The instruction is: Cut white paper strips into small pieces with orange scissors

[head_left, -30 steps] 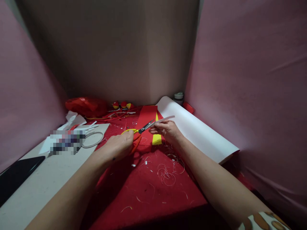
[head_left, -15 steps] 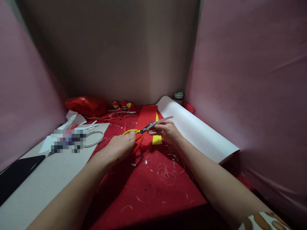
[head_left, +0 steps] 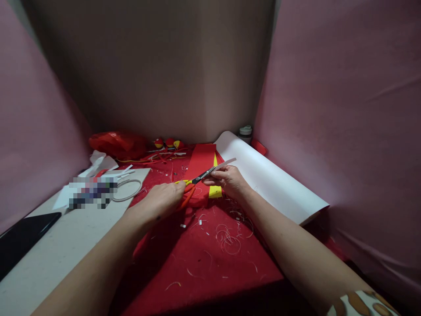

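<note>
Much room betw. scissors (head_left: 196,179) (L hand (head_left: 163,196)) & cloth's front edge (head_left: 230,286)

Scissors (head_left: 198,178): blades (head_left: 208,172) of dark metal with a bright, polished streak; handles (head_left: 188,199) look like smooth plastic, faintly shiny. Pale strip (head_left: 226,163): thin, smooth; paper or plastic, cannot tell from where I stand. Red table covering (head_left: 187,267): matt cloth. Red panel (head_left: 203,157): matt, its near end finely ribbed. White curved sheet (head_left: 266,173): smooth, soft sheen, paper-like. Red bag (head_left: 115,143): crinkled, glossy thin plastic. Black slab (head_left: 28,241): smooth, glossy along its edge. Pink drapes (head_left: 345,114): matt cloth, lightly creased.
</note>
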Available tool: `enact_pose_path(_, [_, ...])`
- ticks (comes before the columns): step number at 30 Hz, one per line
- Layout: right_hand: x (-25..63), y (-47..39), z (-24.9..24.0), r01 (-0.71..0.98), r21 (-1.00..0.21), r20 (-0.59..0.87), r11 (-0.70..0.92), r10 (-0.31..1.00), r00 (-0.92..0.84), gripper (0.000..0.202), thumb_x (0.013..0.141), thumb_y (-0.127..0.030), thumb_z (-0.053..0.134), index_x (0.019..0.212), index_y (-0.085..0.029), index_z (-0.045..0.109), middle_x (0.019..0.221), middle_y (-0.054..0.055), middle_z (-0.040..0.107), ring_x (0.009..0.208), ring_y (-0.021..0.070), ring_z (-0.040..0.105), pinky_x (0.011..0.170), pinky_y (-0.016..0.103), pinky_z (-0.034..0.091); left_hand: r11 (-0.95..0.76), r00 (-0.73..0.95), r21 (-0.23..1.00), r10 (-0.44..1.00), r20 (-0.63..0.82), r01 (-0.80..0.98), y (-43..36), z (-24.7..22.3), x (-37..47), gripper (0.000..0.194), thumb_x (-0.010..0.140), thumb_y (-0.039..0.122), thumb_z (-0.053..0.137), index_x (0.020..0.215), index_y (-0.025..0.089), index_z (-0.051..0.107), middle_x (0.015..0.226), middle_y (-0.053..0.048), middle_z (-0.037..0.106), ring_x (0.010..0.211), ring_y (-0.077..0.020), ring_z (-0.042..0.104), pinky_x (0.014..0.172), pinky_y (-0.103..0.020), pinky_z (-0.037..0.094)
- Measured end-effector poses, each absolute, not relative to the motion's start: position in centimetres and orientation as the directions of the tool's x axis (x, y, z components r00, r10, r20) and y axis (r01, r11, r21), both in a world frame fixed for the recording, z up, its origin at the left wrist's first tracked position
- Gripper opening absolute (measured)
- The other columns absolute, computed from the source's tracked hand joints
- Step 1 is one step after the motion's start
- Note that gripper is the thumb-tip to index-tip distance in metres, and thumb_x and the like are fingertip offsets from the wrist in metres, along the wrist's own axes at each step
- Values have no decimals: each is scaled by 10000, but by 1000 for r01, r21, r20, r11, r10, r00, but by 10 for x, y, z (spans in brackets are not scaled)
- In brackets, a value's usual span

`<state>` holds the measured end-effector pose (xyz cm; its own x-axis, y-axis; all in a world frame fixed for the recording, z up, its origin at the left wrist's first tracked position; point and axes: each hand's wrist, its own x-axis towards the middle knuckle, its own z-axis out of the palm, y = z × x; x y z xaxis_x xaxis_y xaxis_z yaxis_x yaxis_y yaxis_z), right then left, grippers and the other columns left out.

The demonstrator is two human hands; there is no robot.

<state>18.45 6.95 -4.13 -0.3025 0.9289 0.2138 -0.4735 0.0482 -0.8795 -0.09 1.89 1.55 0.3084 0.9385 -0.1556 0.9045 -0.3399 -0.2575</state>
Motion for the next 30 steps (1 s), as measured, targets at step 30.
enact_pose_path(30, [184,65,-31,-558,-830,164,-11,951,-261,73,670,-76,576,678,-115,515,667,114,693,625,205,675,645,331,575,-383,356,-216,922,-155,898,21,7,-8,359,788,438,354,986,153,442,934,-163,642,804,-315,618,599,-399,454])
